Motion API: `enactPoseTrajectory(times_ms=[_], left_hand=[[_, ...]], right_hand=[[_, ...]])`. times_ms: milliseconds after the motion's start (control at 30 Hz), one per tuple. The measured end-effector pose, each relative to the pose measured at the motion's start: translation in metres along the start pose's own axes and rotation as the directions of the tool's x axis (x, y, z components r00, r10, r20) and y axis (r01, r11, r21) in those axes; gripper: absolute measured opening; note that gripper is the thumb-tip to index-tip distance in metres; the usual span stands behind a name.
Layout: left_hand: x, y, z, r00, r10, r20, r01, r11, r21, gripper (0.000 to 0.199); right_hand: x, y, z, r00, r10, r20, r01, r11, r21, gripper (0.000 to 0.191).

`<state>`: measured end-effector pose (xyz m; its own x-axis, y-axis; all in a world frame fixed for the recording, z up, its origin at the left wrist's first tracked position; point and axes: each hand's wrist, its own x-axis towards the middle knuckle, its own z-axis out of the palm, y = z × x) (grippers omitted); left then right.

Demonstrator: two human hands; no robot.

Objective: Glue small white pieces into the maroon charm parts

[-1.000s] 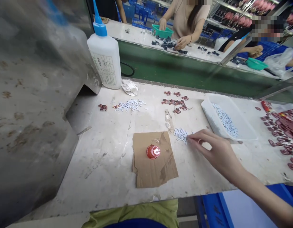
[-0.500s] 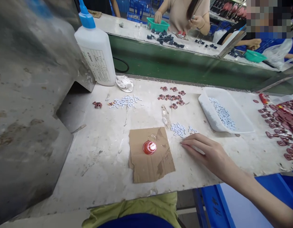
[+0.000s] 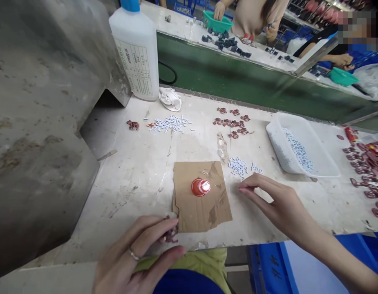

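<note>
Your own fingers cover much of the brown figure [image 3: 172, 234] at the cardboard's [image 3: 190, 212] seven o'clock, and the lower edge cuts off your left hand [image 3: 123, 259] near the wrist. That hand grasps the figure by its fingertips. Your right hand [image 3: 282, 202], at three o'clock, has thumb and index pinched together; anything between them is too small to tell. Small white pieces [image 3: 238, 166] lie at their twelve o'clock.
</note>
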<state>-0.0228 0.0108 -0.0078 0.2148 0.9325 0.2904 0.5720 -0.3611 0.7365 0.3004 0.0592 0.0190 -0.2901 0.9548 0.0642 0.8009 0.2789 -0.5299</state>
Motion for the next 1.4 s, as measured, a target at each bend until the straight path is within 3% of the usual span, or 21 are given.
enactPoseTrajectory(times_ms=[133,267,433,533,633,833,967,1067,1200,1400], left_hand=[[0.005,-0.003,0.005,1.000,-0.001,-0.002,0.001,1.000,-0.024,0.034],[0.004,0.001,0.008,0.998,-0.020,-0.063,0.016,0.998,-0.055,0.032],[0.005,0.006,0.008,0.988,0.024,-0.154,-0.030,0.999,-0.037,0.027],[0.005,0.007,0.007,0.983,-0.002,-0.184,-0.008,0.999,-0.052,0.034],[0.004,0.007,0.007,0.980,-0.032,-0.195,0.018,0.997,-0.073,0.029],[0.004,0.013,0.015,0.971,-0.082,-0.223,0.050,0.988,-0.145,0.043],[0.006,0.017,0.023,0.948,-0.117,-0.296,0.048,0.972,-0.230,0.034],[0.009,0.018,0.026,0.968,-0.064,-0.242,0.009,0.975,-0.224,0.029],[0.011,0.019,0.027,0.977,-0.095,-0.190,0.054,0.975,-0.215,0.025],[0.011,0.021,0.031,0.972,-0.161,-0.171,0.111,0.957,-0.266,0.023]], right_hand=[[0.012,-0.028,0.005,0.999,-0.034,-0.024,0.037,0.989,0.146,0.008],[0.027,-0.044,0.012,0.997,-0.078,-0.018,0.080,0.976,0.204,0.015],[0.035,-0.047,0.018,0.970,-0.235,-0.055,0.240,0.964,0.111,0.017],[0.036,-0.045,0.019,0.965,-0.257,-0.058,0.261,0.962,0.084,0.017],[0.036,-0.044,0.020,0.965,-0.259,-0.045,0.261,0.962,0.074,0.018],[0.034,-0.051,0.020,0.974,-0.197,-0.110,0.214,0.960,0.179,0.021],[0.027,-0.066,0.022,0.984,-0.069,-0.163,0.127,0.915,0.383,0.022],[0.021,-0.080,0.025,0.992,-0.016,-0.126,0.080,0.849,0.522,0.023],[0.018,-0.091,0.032,0.997,-0.024,-0.070,0.064,0.745,0.664,0.019],[0.019,-0.090,0.036,0.999,-0.020,-0.032,0.036,0.714,0.699,0.018]])
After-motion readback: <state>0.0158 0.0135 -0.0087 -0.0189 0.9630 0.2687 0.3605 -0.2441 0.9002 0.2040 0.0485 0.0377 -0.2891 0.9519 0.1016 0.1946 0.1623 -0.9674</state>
